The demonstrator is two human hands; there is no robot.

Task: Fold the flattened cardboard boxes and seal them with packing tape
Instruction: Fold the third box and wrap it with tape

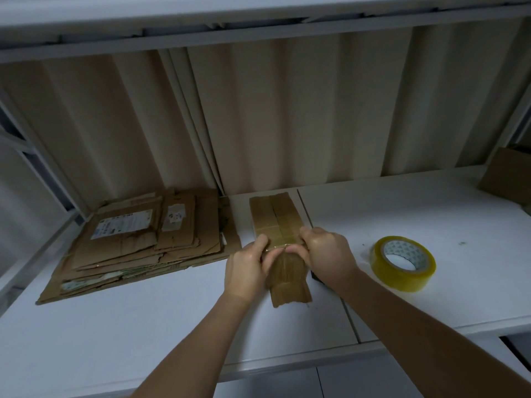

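A small folded cardboard box (274, 218) stands on the white shelf (143, 326), its top flaps closed and crossed by clear tape. My left hand (248, 267) and my right hand (326, 255) grip its near top edge from either side, thumbs pressing tape down over the front face (290, 285). A roll of yellowish packing tape (403, 262) lies on the shelf to the right of my right hand. A stack of flattened cardboard boxes (138, 242) lies at the left.
A pleated beige curtain (287, 116) hangs behind the shelf. Another brown cardboard piece (508, 173) leans at the far right. A dark object (317, 275) peeks out under my right wrist. A shelf beam (258, 33) runs overhead.
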